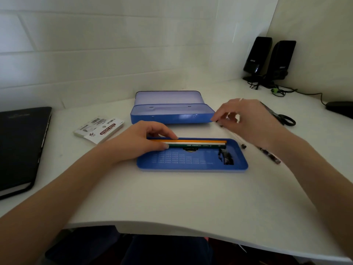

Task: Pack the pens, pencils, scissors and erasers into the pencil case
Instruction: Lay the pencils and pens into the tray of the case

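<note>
Left hand (141, 139) is laid on the blue tray (238, 165), fingers lightly pinched on the pencils (198, 143); long axis 9-to-3. Right hand (248, 121), at 2 o'clock, blurred; grasp cannot be told. Scissors (284, 118) lie at 3.

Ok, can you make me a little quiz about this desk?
1. True or false: the scissors are already in the tray.
2. Which hand touches the pencils: A left, B right?
3. Fill in: the sticky notes lie between the tray and the black ____.

Key: 1 false, they lie on the desk behind the right hand. 2 A, the left hand. 3 notebook.
</note>
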